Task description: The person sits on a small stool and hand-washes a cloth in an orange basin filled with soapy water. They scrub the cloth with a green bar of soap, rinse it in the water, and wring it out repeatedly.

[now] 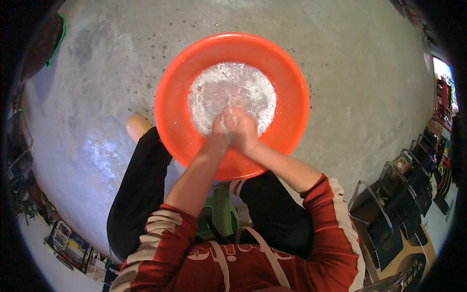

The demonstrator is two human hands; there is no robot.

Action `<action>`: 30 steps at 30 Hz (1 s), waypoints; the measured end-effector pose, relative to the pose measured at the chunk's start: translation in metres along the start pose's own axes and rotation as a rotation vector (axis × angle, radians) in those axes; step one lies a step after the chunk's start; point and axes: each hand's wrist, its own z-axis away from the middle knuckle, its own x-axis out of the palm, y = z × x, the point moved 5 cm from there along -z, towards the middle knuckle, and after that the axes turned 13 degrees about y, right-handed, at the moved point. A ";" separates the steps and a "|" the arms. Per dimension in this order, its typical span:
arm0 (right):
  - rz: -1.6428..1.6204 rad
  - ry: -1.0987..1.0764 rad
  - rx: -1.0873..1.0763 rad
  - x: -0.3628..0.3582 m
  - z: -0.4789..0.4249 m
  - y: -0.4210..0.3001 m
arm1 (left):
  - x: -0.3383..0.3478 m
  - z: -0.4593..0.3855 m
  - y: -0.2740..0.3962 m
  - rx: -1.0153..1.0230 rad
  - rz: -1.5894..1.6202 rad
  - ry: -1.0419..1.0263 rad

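Observation:
An orange plastic basin [175, 146] stands on the floor before me, with sudsy water [204, 87] in its bottom. My left hand [242, 126] and my right hand [219, 127] are pressed together over the near part of the water, fingers curled. Between them shows a bit of pale, wet material [230, 104], perhaps cloth; most of it is hidden by the hands. A small pink spot lies just beyond the fingertips. Both forearms reach over the basin's near rim.
The green plastic stool [220, 211] is beneath me, between my black-trousered legs. Black chairs with metal frames [383, 219] line the right side. A dark object with a green edge [60, 40] is at upper left. Shelved items [69, 241] stand at lower left. Water spots mark the concrete floor [120, 65].

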 end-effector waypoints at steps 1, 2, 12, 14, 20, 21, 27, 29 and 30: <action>0.030 -0.066 0.121 0.001 -0.019 0.031 | -0.009 -0.009 -0.008 0.029 0.114 -0.071; 0.070 -0.101 0.263 -0.001 -0.027 0.060 | 0.017 0.004 0.000 0.061 -0.114 0.121; 0.076 -0.152 0.107 0.009 -0.009 0.059 | 0.043 0.031 0.034 0.144 -0.228 0.086; 0.200 -0.200 0.309 -0.006 -0.028 0.145 | 0.074 0.043 0.030 0.037 -0.235 0.089; -0.823 -0.518 1.124 -0.027 -0.029 0.130 | 0.096 0.059 0.041 -0.136 -0.174 -0.079; -0.842 -0.569 1.120 -0.031 -0.039 0.128 | 0.085 0.050 0.037 -0.157 -0.156 -0.119; -0.417 -0.316 0.575 -0.057 -0.092 0.052 | 0.041 0.047 0.070 0.173 -0.411 0.059; -0.221 -0.176 0.381 -0.042 -0.090 0.066 | 0.051 0.047 0.058 -0.038 -0.209 -0.105; -0.093 -0.132 0.283 -0.033 -0.081 0.069 | 0.057 0.047 0.052 -0.145 -0.109 -0.186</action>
